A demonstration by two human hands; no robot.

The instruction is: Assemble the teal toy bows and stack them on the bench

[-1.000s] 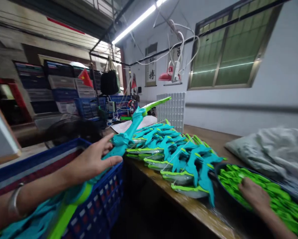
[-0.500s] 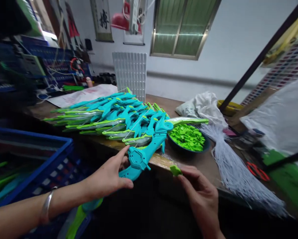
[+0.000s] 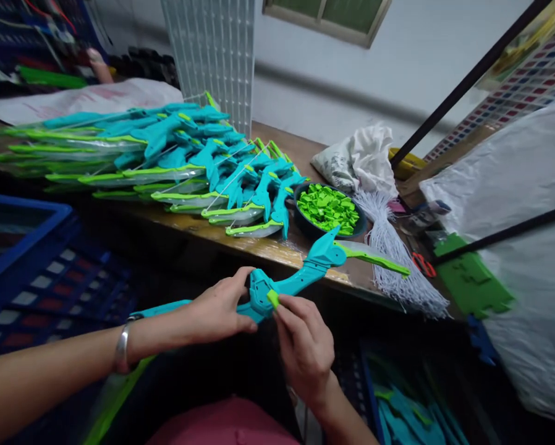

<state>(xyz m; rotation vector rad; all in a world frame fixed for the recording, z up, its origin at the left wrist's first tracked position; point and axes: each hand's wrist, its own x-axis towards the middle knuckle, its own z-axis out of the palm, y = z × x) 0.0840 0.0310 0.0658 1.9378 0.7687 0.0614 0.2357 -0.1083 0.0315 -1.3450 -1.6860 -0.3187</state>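
My left hand [image 3: 217,312] grips the middle of a teal toy bow [image 3: 305,272] with lime-green tips, held low in front of the wooden bench edge. My right hand [image 3: 303,343] pinches a small lime-green plastic piece [image 3: 272,298] against the bow's hexagonal centre. A dark bowl [image 3: 305,225] full of the same green pieces [image 3: 328,207] sits on the bench just beyond the bow. A stack of several finished teal-and-green bows [image 3: 180,161] lies on the bench to the left of the bowl.
A bundle of white strings [image 3: 391,250] lies right of the bowl, with red scissors [image 3: 423,264] and a green block [image 3: 472,281] beyond. A blue crate [image 3: 22,247] stands at left. A white grid panel [image 3: 212,49] rises behind the stack. Plastic bags [image 3: 513,216] fill the right.
The view has dropped toward my lap. My left hand brought the bow off the bench and closer, and my right hand moved the green piece from beside the bow onto its centre.
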